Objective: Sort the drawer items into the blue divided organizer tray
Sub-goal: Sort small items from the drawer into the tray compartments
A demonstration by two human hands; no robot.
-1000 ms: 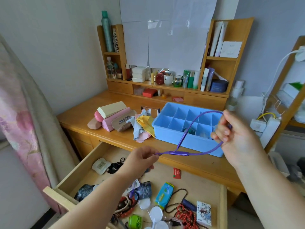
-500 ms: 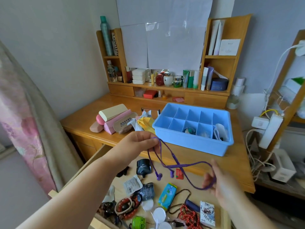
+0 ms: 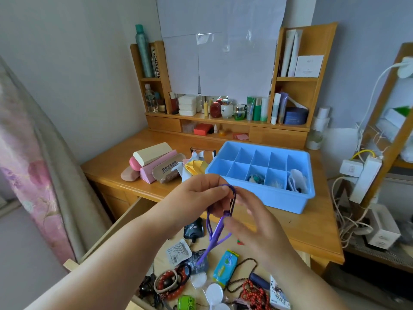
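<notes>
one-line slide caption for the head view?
Left hand pinches looped purple cord above open drawer; right hand alongside, blue organizer tray behind.

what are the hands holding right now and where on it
The left hand pinches the thin purple cord at the top of its loop. The blurred right hand is beside it; its grip cannot be told.

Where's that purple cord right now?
In the head view's centre, the purple cord hangs from the left hand, above the open drawer, just in front of the blue tray.
</notes>
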